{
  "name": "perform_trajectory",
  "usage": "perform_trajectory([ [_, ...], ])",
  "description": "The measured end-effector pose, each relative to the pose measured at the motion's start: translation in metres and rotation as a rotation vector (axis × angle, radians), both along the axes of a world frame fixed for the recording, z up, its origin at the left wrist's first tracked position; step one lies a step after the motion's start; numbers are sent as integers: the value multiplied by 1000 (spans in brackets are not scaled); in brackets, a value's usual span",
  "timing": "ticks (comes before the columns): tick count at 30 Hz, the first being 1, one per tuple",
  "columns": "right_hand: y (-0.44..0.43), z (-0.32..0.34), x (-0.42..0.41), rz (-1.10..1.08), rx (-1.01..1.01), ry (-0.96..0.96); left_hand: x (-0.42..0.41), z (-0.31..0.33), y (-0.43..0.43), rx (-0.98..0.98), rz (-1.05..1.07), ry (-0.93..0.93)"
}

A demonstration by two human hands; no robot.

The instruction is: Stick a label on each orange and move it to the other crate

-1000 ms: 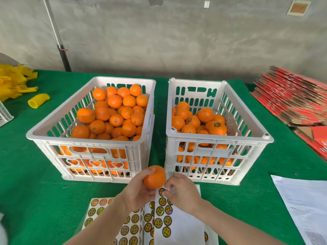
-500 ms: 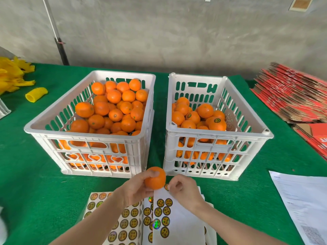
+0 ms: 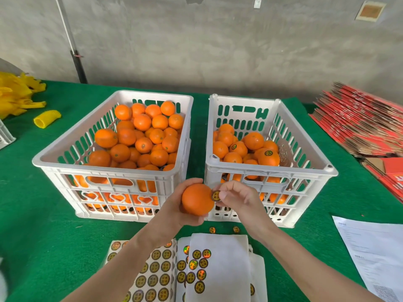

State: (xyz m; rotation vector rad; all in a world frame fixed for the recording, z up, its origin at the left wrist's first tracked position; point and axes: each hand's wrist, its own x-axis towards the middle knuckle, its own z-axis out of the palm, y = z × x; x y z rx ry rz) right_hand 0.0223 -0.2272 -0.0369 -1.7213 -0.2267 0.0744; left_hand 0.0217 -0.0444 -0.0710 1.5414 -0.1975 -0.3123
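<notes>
My left hand [image 3: 174, 211] grips an orange [image 3: 197, 199] in front of the gap between two white crates. My right hand [image 3: 236, 197] pinches a round black-and-gold label [image 3: 216, 195] against the orange's right side. The left crate [image 3: 72, 168] is heaped with unlabelled oranges. In the right crate [image 3: 270, 170] lie fewer oranges, some showing labels. Sheets of labels [image 3: 157, 277] lie on the green table below my arms, with a partly used sheet [image 3: 220, 269] beside them.
Two loose labels [image 3: 212, 229] lie on the green cloth near the right crate. A printed paper [image 3: 375, 253] lies at the right. Red flat cartons [image 3: 362, 123] are stacked far right. Yellow foam nets [image 3: 46, 118] lie far left.
Both hands have risen from the label sheet toward the crates. The label, peeled off the sheet, is now at the orange's side.
</notes>
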Motion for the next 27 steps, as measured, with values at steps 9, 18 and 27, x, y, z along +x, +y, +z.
perform_trajectory([
  [9, -1, 18, 0, -22, -18, -21, 1, 20, -6, -441, 13, 265],
  [18, -1, 18, 1, 25, -7, -48, -2, 27, -20, 348, 331, -196],
  [27, -4, 19, 3, -29, 87, -85, -2, 30, -19, 0, 360, -87],
])
